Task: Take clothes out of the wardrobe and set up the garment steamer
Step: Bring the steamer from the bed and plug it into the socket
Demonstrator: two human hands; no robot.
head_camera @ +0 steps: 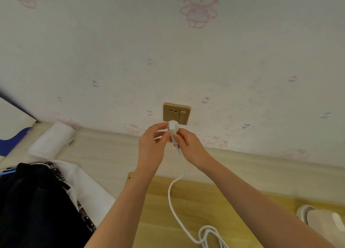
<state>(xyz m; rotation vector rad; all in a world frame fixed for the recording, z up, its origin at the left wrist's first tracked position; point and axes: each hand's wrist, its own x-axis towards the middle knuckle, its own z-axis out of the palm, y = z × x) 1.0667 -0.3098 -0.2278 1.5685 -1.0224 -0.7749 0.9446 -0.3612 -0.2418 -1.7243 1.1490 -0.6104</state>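
Note:
A white plug (172, 126) sits just below a gold wall socket (176, 113) with a switch on its right side. My left hand (152, 144) pinches the plug from the left and my right hand (189, 145) pinches it from the right. Its white cord (172, 189) runs down between my arms and loops on the wooden floor. The white steamer (324, 219) lies at the lower right edge, partly cut off. Black and white clothes (37, 201) are piled at the lower left.
The wall carries pale wallpaper with pink cartoon figures. A white cylinder-shaped object (54, 139) lies by the skirting board at left. A blue and white piece of furniture (13, 132) shows at the far left edge.

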